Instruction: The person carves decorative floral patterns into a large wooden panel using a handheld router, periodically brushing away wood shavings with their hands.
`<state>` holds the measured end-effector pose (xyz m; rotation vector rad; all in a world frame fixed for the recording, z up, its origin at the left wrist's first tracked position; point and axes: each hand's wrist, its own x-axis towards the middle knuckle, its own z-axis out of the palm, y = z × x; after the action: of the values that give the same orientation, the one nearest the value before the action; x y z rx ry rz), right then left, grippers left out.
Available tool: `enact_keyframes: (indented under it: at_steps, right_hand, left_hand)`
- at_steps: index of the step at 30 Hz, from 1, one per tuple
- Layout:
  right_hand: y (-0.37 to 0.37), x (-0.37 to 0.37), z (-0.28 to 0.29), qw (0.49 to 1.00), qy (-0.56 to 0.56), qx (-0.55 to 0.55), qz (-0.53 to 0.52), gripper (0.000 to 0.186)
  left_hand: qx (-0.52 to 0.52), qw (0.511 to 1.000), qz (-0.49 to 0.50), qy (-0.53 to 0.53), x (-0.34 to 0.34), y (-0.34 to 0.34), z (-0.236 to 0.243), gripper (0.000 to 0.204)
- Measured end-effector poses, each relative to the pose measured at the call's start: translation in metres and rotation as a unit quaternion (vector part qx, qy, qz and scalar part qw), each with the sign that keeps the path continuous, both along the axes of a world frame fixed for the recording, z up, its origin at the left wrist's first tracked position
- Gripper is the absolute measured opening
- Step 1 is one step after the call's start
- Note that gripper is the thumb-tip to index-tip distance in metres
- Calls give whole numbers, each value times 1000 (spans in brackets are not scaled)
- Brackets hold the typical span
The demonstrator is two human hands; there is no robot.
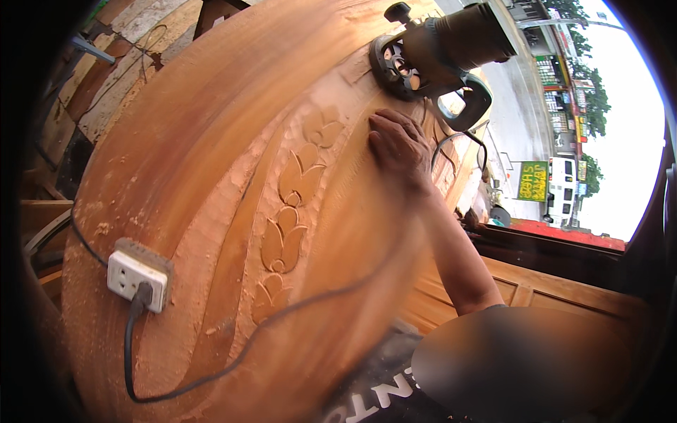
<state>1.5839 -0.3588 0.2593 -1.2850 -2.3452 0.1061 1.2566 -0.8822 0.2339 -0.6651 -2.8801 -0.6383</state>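
Lying near the left edge of the wooden panel (176, 141), a white power outlet (137, 278) on a thin block has a black plug (143, 296) pushed into it, and a dark cord (90, 247) reaches it from over that edge. Pale shavings (103, 229) are scattered just beside it. From the plug, a black cable (211, 381) loops toward the panel's lower edge, then rises, blurred, toward your right forearm. Right of the outlet, a carved row of tulip-like shapes (282, 243) climbs the panel toward its upper edge, flanked by rough-cut hollows. Your left hand is out of view, so its state cannot be told. Your right hand (400, 144) rests palm down on the panel, fingers close together and slightly bent; whether anything lies under them cannot be told. Just above it, near the panel's upper right edge, the router (441, 60) stands on its round base, its looped handle (471, 106) near your hand. Farther right are a panelled wooden piece (522, 282), a yellow-and-green sign (532, 180) and a white vehicle (562, 187) beside the road.
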Motion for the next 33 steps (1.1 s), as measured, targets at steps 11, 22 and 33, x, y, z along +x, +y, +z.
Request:
enact_keyframes:
  at_steps: [11,22,33]
  right_hand:
    - [1,-8,1,999,-46,8,-22,37]
    - [5,1,7,995,-51,22,82,34]
    - [37,94,39,922,358,137,-53,52]
  left_hand:
    - [3,998,24,-57,-1,8,-15,52]
    - [40,995,76,-48,33,-15,10,55]
    - [238,921,-304,45,130,187,77,26]
